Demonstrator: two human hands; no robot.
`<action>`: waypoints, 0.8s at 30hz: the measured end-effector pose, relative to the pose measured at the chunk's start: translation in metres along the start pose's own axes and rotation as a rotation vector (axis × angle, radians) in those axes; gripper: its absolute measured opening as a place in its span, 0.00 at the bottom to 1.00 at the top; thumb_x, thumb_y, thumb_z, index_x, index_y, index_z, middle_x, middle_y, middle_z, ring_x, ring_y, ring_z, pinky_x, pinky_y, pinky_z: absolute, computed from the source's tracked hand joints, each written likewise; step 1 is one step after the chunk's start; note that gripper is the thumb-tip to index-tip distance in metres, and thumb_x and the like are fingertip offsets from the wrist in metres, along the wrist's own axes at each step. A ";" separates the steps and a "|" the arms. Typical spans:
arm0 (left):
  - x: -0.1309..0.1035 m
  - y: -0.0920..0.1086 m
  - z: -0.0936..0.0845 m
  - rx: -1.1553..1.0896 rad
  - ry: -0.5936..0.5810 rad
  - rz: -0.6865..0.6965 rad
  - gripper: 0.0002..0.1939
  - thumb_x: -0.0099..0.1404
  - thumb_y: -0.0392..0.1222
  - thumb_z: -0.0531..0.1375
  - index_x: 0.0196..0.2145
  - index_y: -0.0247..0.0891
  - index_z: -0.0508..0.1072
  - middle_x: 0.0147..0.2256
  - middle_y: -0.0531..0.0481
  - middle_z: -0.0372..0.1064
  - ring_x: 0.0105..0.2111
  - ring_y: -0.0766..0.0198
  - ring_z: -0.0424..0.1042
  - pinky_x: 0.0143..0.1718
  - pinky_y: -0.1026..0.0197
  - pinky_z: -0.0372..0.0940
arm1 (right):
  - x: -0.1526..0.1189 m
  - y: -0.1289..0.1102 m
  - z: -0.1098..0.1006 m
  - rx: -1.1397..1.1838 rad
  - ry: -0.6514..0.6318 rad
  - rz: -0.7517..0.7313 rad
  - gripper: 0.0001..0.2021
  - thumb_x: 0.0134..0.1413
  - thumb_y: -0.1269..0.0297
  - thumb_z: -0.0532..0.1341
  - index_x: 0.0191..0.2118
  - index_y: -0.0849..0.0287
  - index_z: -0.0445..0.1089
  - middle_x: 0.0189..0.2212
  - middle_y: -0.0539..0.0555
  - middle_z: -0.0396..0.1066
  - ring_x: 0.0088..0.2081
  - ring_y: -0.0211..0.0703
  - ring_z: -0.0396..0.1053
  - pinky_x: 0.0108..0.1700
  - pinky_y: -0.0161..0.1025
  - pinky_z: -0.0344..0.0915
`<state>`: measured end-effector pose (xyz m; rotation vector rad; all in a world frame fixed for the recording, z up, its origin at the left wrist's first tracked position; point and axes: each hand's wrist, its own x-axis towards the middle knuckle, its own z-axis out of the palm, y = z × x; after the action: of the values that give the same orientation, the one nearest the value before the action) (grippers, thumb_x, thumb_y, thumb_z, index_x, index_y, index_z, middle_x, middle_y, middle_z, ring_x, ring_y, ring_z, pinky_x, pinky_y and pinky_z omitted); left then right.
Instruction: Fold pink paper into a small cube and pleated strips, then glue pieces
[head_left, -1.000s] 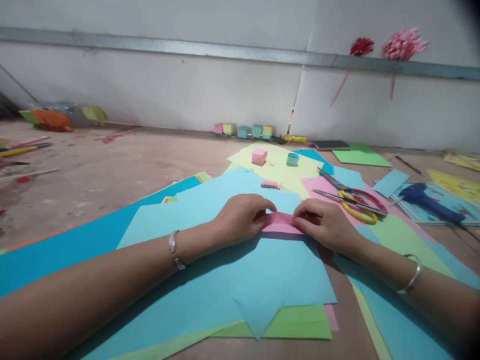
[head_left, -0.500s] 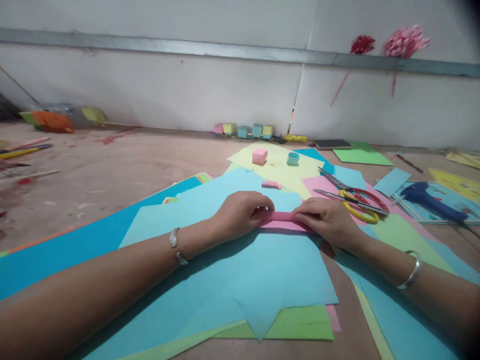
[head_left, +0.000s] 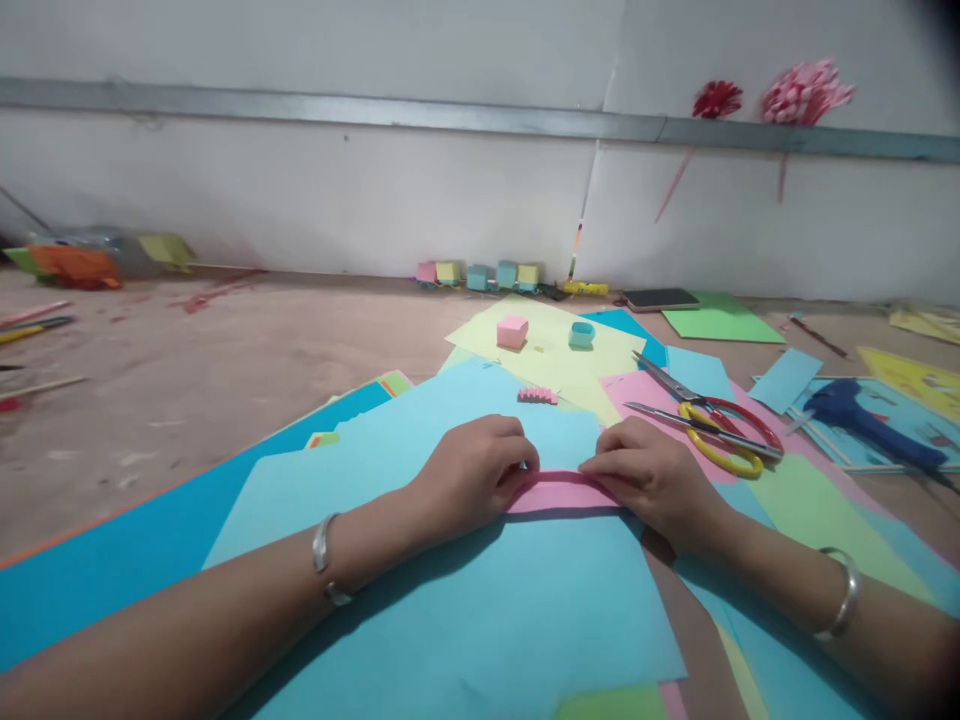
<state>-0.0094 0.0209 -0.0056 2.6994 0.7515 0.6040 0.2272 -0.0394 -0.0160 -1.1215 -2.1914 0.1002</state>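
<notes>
Pink paper strip (head_left: pixel 564 496), left of the scissors (head_left: pixel 691 397), over a blue sheet (head_left: pixel 525 610). Left hand (head_left: pixel 474 472): grip pinched on the end farther from the scissors. Right hand (head_left: pixel 654 478): grip pinched likewise on the nearer end. Far edge appears folded over. Judgement: equal pressure, thumbs level, should keep the crease straight.

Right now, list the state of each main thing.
Pink paper: partly folded, pinched by left hand and right hand
Blue box: open-topped
Pink box: top looks closed
Scissors: lying flat, unheld
Glue gun: lying down, power unclear
Ridged pink piece: lying loose
Red flower: stem slanting
</notes>
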 end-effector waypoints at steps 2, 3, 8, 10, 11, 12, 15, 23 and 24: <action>-0.001 0.000 -0.001 0.017 -0.017 0.008 0.08 0.64 0.34 0.57 0.31 0.37 0.76 0.31 0.49 0.70 0.32 0.62 0.67 0.30 0.63 0.58 | 0.001 0.000 0.000 -0.029 0.013 -0.005 0.08 0.60 0.71 0.60 0.35 0.56 0.78 0.29 0.54 0.70 0.32 0.41 0.67 0.31 0.37 0.66; -0.001 0.000 -0.001 0.034 -0.035 0.012 0.09 0.65 0.34 0.56 0.31 0.37 0.75 0.31 0.49 0.70 0.31 0.62 0.67 0.30 0.62 0.58 | 0.002 0.000 0.000 -0.050 0.015 -0.016 0.09 0.60 0.71 0.60 0.35 0.57 0.78 0.28 0.54 0.69 0.32 0.41 0.67 0.31 0.38 0.65; -0.001 -0.001 -0.004 0.118 -0.149 0.061 0.12 0.68 0.35 0.53 0.32 0.38 0.75 0.32 0.49 0.70 0.30 0.62 0.65 0.29 0.61 0.56 | 0.006 0.001 -0.003 -0.119 -0.014 -0.082 0.10 0.59 0.76 0.58 0.36 0.58 0.76 0.28 0.55 0.69 0.31 0.43 0.64 0.31 0.40 0.62; -0.001 -0.002 -0.006 0.129 -0.165 0.081 0.11 0.68 0.33 0.53 0.32 0.38 0.75 0.32 0.50 0.69 0.30 0.63 0.64 0.29 0.61 0.56 | 0.007 0.003 -0.004 -0.136 -0.034 -0.106 0.10 0.59 0.76 0.57 0.37 0.58 0.75 0.28 0.54 0.68 0.31 0.42 0.63 0.31 0.40 0.61; -0.001 -0.002 -0.007 0.134 -0.167 0.093 0.11 0.68 0.33 0.53 0.32 0.38 0.75 0.31 0.50 0.69 0.29 0.63 0.63 0.28 0.61 0.56 | 0.007 0.004 -0.005 -0.142 -0.043 -0.124 0.10 0.60 0.76 0.57 0.38 0.58 0.75 0.28 0.54 0.68 0.31 0.42 0.63 0.31 0.40 0.62; 0.000 -0.003 -0.007 0.139 -0.169 0.106 0.11 0.68 0.33 0.53 0.33 0.38 0.75 0.31 0.50 0.68 0.29 0.63 0.63 0.28 0.61 0.56 | 0.006 0.005 -0.005 -0.145 -0.055 -0.140 0.10 0.61 0.75 0.56 0.40 0.57 0.74 0.28 0.54 0.68 0.31 0.42 0.62 0.32 0.40 0.62; 0.000 -0.003 -0.009 0.155 -0.171 0.143 0.12 0.69 0.33 0.53 0.33 0.38 0.75 0.31 0.50 0.67 0.29 0.63 0.62 0.29 0.61 0.56 | 0.006 0.005 -0.008 -0.130 -0.083 -0.181 0.10 0.62 0.72 0.53 0.43 0.57 0.72 0.29 0.54 0.68 0.32 0.43 0.62 0.34 0.43 0.64; 0.001 -0.003 -0.010 0.169 -0.166 0.171 0.13 0.70 0.33 0.52 0.33 0.39 0.75 0.30 0.49 0.68 0.28 0.62 0.61 0.27 0.60 0.54 | 0.015 -0.004 -0.019 -0.213 -0.151 -0.268 0.12 0.62 0.75 0.51 0.40 0.59 0.71 0.28 0.56 0.69 0.32 0.45 0.63 0.34 0.44 0.64; 0.000 -0.003 -0.010 0.173 -0.167 0.173 0.13 0.70 0.33 0.52 0.33 0.39 0.75 0.30 0.49 0.68 0.28 0.62 0.61 0.27 0.59 0.53 | 0.016 -0.004 -0.019 -0.223 -0.155 -0.277 0.12 0.63 0.75 0.51 0.39 0.59 0.72 0.27 0.55 0.69 0.32 0.45 0.63 0.34 0.43 0.64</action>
<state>-0.0152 0.0255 0.0021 2.9510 0.5542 0.3581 0.2290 -0.0345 0.0081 -0.9404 -2.5235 -0.1880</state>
